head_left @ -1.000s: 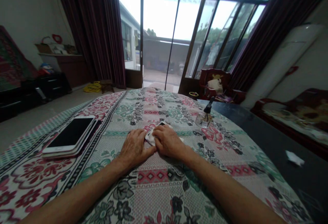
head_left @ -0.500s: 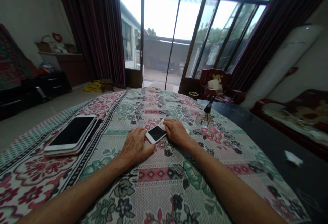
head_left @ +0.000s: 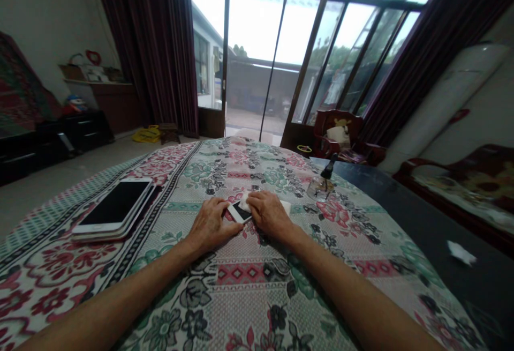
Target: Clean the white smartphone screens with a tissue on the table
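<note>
A small white smartphone [head_left: 237,213] with a dark screen lies flat on the flowered tablecloth [head_left: 249,303]. My left hand [head_left: 211,222] grips its near left end between thumb and fingers. A white tissue [head_left: 285,207] is bunched under my right hand [head_left: 268,213], whose fingers press it onto the phone's screen. The tissue and fingers hide the phone's far right part. To the left lies a stack of larger white devices [head_left: 114,209], the top one with its black screen up; a darker item shows beneath them.
Beyond my right hand stands a clear glass jar [head_left: 319,187] with a black-handled tool [head_left: 329,167] leaning out. A crumpled white tissue [head_left: 461,253] lies on the dark tabletop [head_left: 373,179] at right. Wooden chairs [head_left: 337,126] and glass doors [head_left: 257,88] are behind.
My right hand has slid left over the phone with the tissue, covering more of its screen. My left hand still holds the phone in about the same place.
</note>
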The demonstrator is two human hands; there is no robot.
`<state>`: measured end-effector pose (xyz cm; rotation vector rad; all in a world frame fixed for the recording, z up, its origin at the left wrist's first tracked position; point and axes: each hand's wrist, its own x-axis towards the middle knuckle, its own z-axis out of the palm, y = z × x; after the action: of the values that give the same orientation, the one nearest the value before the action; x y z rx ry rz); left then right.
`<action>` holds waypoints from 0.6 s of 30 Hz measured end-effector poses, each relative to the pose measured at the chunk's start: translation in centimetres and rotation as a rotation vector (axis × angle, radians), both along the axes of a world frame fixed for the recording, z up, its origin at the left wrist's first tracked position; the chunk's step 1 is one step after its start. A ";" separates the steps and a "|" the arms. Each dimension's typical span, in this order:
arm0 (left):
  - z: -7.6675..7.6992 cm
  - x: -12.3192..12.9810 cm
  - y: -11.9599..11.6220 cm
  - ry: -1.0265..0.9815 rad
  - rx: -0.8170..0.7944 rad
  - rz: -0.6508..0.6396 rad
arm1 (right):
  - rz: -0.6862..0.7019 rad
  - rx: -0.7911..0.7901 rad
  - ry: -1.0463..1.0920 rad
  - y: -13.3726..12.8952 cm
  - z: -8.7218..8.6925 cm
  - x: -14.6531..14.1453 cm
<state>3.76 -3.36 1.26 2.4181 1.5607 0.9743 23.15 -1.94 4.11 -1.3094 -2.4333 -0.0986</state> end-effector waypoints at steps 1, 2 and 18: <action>0.0 0.0 0.0 -0.007 -0.009 0.000 | 0.033 0.001 0.006 -0.2 -0.1 -0.3; 0.1 0.0 0.0 -0.012 -0.017 0.002 | 0.073 0.001 0.016 -0.5 -0.1 -0.7; 0.2 0.2 0.0 -0.023 -0.001 0.017 | 0.020 0.002 0.014 1.7 -0.3 0.8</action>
<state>3.94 -3.40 1.47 2.3883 1.5769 1.0007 23.91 -0.28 3.82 -1.2802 -2.4336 -0.0864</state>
